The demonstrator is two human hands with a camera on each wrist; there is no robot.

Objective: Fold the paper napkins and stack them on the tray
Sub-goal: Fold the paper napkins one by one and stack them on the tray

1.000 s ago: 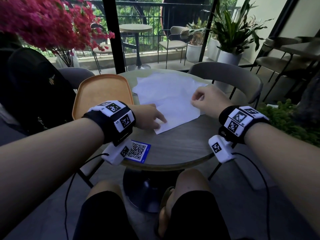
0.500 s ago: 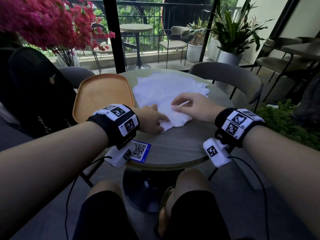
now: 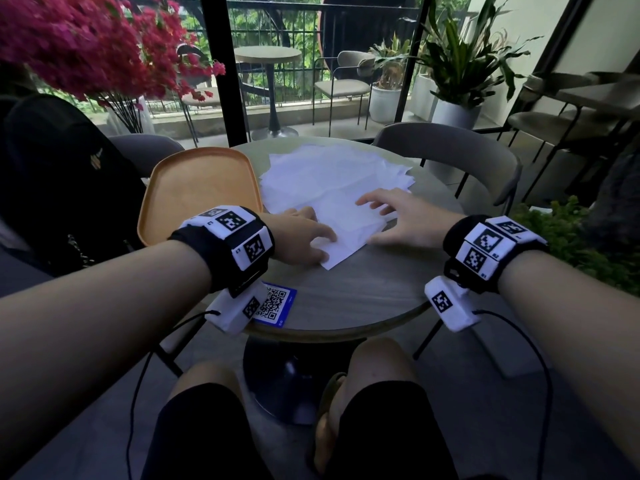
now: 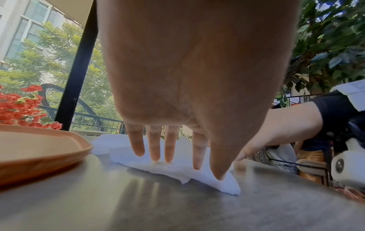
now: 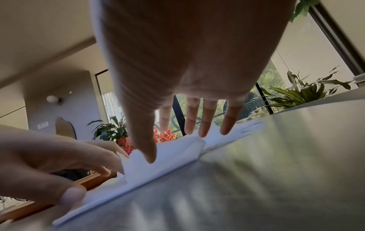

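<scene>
A loose pile of white paper napkins (image 3: 332, 171) lies on the round table (image 3: 363, 296), right of the empty orange tray (image 3: 197, 192). The top napkin (image 3: 343, 233) is folded over at the pile's near end. My left hand (image 3: 311, 240) presses that napkin's near-left corner with straight fingers (image 4: 169, 150), close to the tray (image 4: 39, 148). My right hand (image 3: 391, 213) lies flat on the fold with its fingers spread. In the right wrist view the straight fingers (image 5: 205, 118) rest on the raised fold of the napkin (image 5: 173, 154).
A blue QR-code card (image 3: 275, 304) sits at the table's front edge, partly under my left wrist camera. A grey chair (image 3: 450, 150) stands behind the table, and a black bag (image 3: 52, 174) rests on the seat to the left. My knees are under the front edge.
My right hand carried the napkin's right edge leftward over itself, released its pinch and now lies flat on the fold. The left hand stayed on the near-left corner.
</scene>
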